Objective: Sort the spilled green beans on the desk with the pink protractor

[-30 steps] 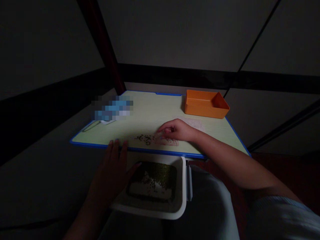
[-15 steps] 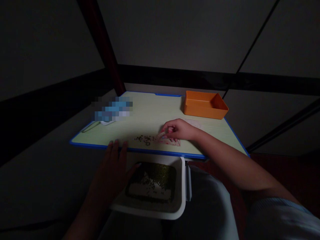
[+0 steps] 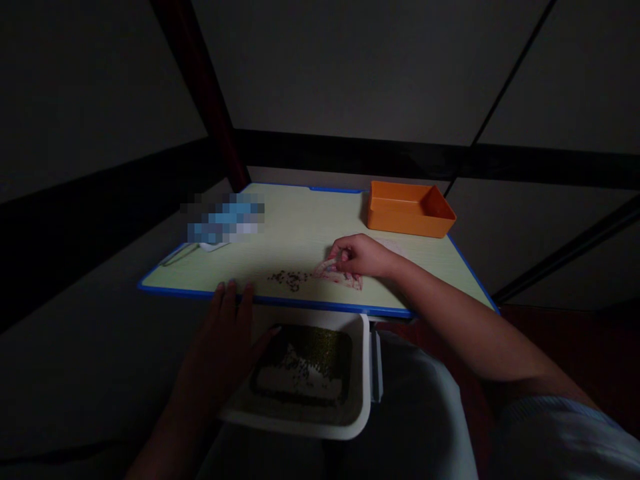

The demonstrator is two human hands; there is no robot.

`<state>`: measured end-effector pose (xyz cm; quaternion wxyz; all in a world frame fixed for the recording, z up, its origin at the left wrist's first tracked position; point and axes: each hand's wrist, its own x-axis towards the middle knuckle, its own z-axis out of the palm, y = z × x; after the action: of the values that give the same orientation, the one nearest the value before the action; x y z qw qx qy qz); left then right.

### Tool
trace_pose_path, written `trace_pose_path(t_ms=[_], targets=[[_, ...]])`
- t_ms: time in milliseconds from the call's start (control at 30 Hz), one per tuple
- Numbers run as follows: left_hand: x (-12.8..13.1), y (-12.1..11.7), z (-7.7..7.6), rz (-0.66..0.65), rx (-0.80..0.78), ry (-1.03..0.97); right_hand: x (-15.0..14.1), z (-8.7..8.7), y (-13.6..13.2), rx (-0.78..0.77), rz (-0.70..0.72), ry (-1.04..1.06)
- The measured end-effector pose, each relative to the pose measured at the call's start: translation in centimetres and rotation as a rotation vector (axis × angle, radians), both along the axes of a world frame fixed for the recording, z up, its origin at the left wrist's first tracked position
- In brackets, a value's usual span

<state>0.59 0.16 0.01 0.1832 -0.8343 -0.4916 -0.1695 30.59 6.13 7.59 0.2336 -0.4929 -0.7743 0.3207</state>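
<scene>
In front of me rises a dim grey panelled wall (image 3: 340, 73) crossed by a broad black band, with a dark red slanting post (image 3: 203, 73) towards its left. Below it spreads a pale yellow-green tabletop (image 3: 300, 220) edged in blue. Between my body and its near edge sits a white rectangular plastic container (image 3: 367, 387) with rounded corners and a clip flap on its right side. An orange open-topped rectangular box (image 3: 405, 217) stands at the tabletop's far right; at the left lies a blue-and-white object (image 3: 225, 217), pixelated past recognition.

My left hand (image 3: 230, 337) is open, fingers stretched and slightly apart, their tips at the blue edge, the thumb reaching over the container's left part; whether the palm presses on the hidden rim, I cannot tell. My right hand (image 3: 357, 255) is curled nearly closed above the tabletop, thumb and fingers pinching a thin, crumpled pinkish-white patterned sheet (image 3: 353, 283), cloth or film, which rests partly on the surface. Greenish small grains (image 3: 325, 343) line the container's far side. Smallest are the scattered dark grains (image 3: 294, 279), just left of the sheet.
</scene>
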Motion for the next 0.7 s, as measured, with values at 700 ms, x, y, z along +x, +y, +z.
trace_pose_path(t_ms=[700], targets=[[0.1, -0.1, -0.1, -0.007, -0.014, -0.034, -1.6, -1.5, 1.5, 0.331, -0.109, -0.136]])
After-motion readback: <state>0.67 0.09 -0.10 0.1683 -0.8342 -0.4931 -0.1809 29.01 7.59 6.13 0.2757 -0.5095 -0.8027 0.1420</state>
